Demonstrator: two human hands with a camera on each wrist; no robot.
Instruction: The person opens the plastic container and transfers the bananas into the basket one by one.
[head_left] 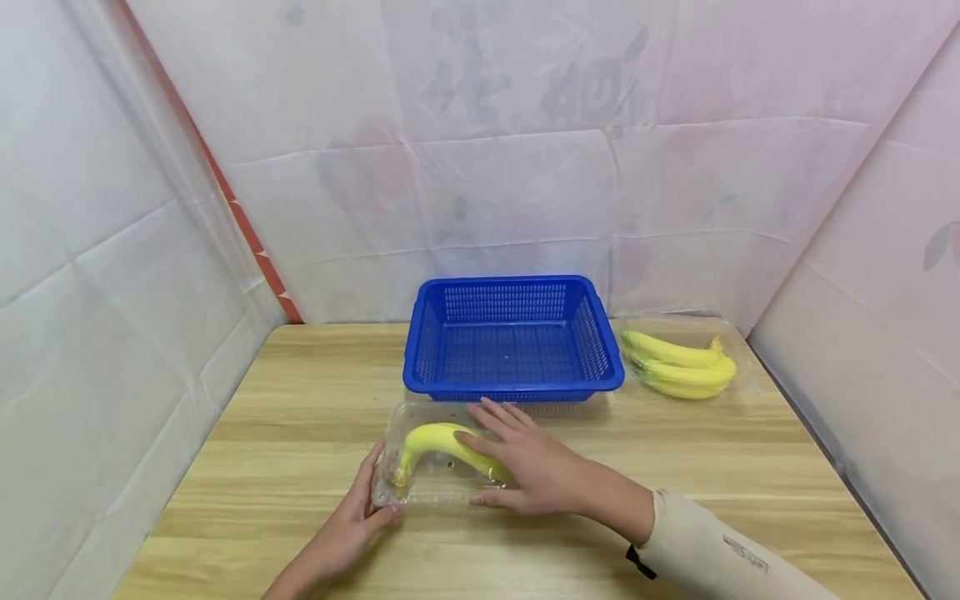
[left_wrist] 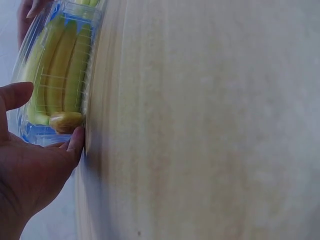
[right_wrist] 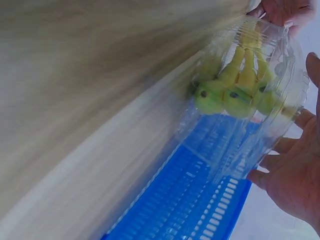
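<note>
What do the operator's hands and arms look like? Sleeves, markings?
The left hand and right hand are ungloved. On the right, a beige sleeve with small dark lettering, not clearly legible, and a black tab near its edge. No left sleeve shows.

Before me, the wood-grain table (head_left: pixel 285 433) carries a blue basket (head_left: pixel 517 389) mid-frame, a clear banana box (head_left: pixel 442 490) below, a second box (head_left: pixel 675 322) at right.
</note>
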